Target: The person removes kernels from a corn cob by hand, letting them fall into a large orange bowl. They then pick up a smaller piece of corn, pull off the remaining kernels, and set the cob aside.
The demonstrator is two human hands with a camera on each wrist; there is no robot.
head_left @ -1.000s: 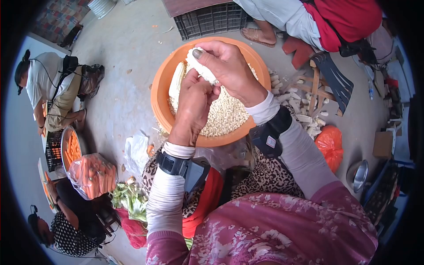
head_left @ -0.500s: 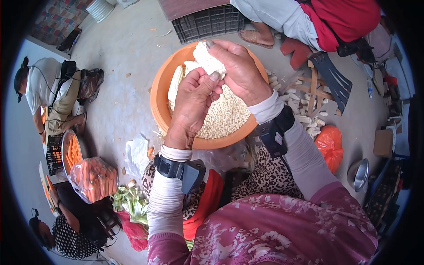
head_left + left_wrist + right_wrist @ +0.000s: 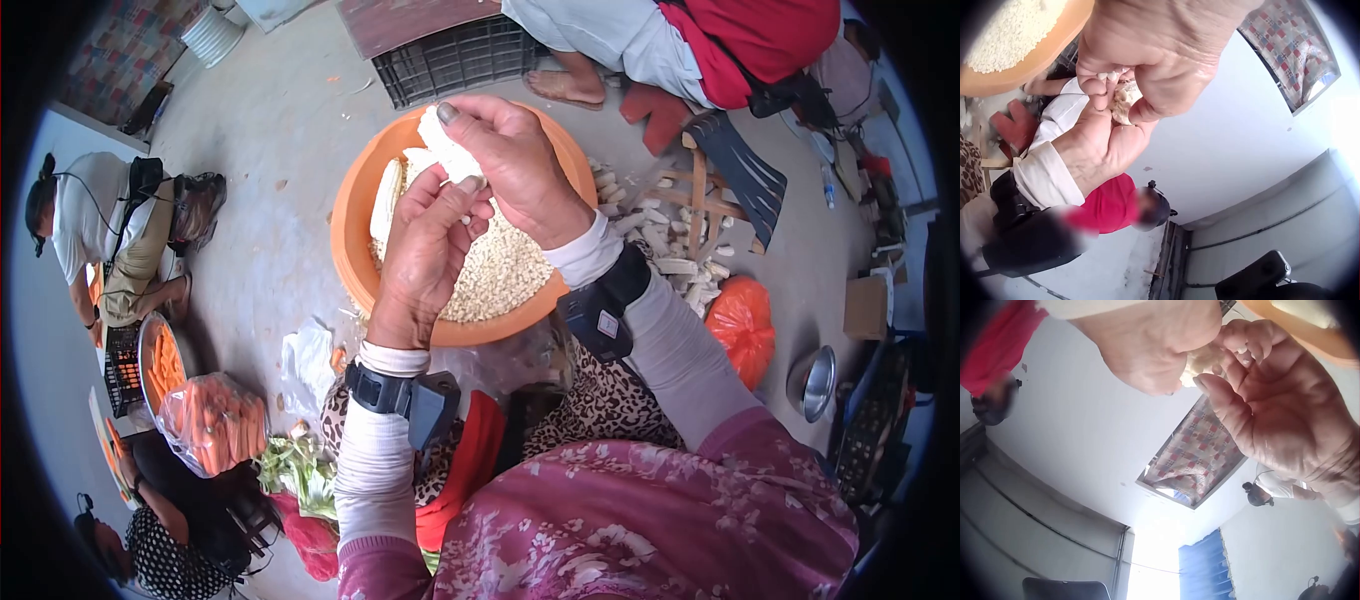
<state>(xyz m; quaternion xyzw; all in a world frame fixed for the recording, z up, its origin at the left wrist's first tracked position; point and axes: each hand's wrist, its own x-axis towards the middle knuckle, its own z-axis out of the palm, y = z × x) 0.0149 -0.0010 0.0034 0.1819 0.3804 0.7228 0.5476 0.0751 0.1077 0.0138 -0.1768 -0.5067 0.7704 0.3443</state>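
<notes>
My right hand [image 3: 515, 165] grips a white corn cob [image 3: 450, 150] above an orange basin [image 3: 350, 230], thumb along its upper side. At the cob's lower end, my left hand [image 3: 425, 240] has its thumb against the cob and its fingers curled close by. A few loose kernels [image 3: 1110, 75] show between the left fingers in the left wrist view. The right wrist view shows only part of the cob [image 3: 1200, 365] between both hands. Below lie many loose kernels [image 3: 505, 270], with a whole ear of corn [image 3: 385, 205] along the basin's left side.
Bare cobs [image 3: 660, 235] lie on the floor right of the basin, near a wooden-legged stool [image 3: 735, 180] and an orange bag [image 3: 740, 330]. A black crate [image 3: 455, 65] stands behind. Bagged carrots [image 3: 215, 425] are at the left. Other people sit around.
Both hands, with the cob, moved right and then back slightly left. The left thumb has come up against the cob's lower end. The head view has shifted a little.
</notes>
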